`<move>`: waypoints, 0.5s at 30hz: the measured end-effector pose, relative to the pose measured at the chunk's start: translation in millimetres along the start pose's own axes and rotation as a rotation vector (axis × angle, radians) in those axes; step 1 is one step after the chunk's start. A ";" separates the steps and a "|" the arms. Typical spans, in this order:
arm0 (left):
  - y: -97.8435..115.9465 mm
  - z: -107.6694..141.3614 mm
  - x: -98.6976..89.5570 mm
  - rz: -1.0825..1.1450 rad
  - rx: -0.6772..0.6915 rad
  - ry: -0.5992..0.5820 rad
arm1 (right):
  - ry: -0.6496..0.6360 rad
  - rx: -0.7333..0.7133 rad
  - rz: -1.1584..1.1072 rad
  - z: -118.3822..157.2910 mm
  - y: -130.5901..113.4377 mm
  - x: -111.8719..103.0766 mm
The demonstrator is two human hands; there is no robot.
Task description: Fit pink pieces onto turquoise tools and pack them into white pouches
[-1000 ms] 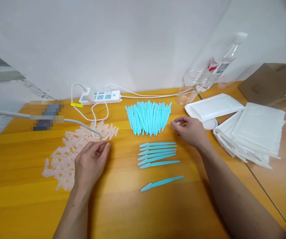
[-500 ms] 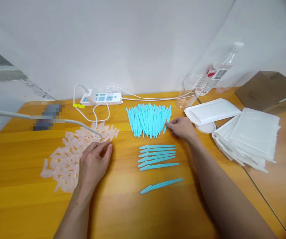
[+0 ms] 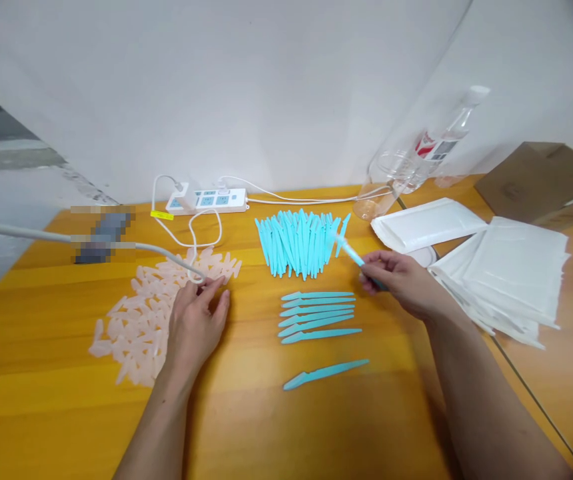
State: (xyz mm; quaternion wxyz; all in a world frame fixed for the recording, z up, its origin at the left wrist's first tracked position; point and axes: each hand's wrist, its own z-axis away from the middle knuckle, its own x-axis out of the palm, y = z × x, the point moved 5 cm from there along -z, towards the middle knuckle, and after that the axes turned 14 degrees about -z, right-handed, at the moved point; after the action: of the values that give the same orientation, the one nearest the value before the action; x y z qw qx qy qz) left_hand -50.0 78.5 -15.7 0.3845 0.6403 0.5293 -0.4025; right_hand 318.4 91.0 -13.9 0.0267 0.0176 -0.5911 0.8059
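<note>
The right hand [image 3: 399, 277] is gripping one blue stick [image 3: 351, 252] between thumb and fingers, the grip closing narrowly around its lower end. The blue stick is slanting up and to the left, its blurred upper end pointing toward the right side of the pile [image 3: 296, 243]. Whether that end is touching the pile, the view is not making clear.

The left hand [image 3: 199, 320] is reaching over the right part of the pink pieces [image 3: 141, 320], palm down. Its thumb and forefinger are standing a narrow gap apart near the upper right edge of the spread. Whether the other fingers are touching a piece, one cannot tell.

The pile is lying on the table [image 3: 246, 427], its sticks pointing mostly toward and away from the person. A row [image 3: 316, 312] of blue sticks is lying crosswise on the near side of the pile. A single stick [image 3: 325, 375] is lying apart from the row, nearer the person, its right end angling away.

The power strip [image 3: 231, 201] is resting beside the wall [image 3: 286, 87], and a cable [image 3: 166, 253] is crossing above the pink pieces. White envelopes [image 3: 516, 267] are overlapping on the right. The box [image 3: 536, 183], bottle [image 3: 434, 147] and clear cup [image 3: 374, 200] are standing behind them.
</note>
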 end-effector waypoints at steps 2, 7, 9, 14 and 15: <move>5.0 -2.6 3.4 -0.063 0.021 0.002 | -0.107 0.039 0.030 14.6 4.8 4.6; 17.6 -3.6 2.2 -0.192 0.062 0.011 | -0.305 0.129 0.140 31.7 16.9 21.3; 20.1 -3.3 -0.6 -0.175 0.062 -0.001 | -0.322 0.141 0.182 33.1 17.7 25.0; 21.5 -3.6 -1.6 -0.089 0.045 -0.133 | -0.314 0.111 0.225 34.4 13.2 26.8; 21.4 -3.0 -2.5 -0.062 0.045 -0.140 | -0.309 0.106 0.230 34.7 12.8 26.6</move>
State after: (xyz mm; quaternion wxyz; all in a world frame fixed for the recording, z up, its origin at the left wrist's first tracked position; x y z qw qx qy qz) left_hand -28.8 77.3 -10.9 0.3937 0.6022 0.5115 -0.4698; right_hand 290.9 54.7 -14.0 -0.1577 0.0749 -0.5429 0.8215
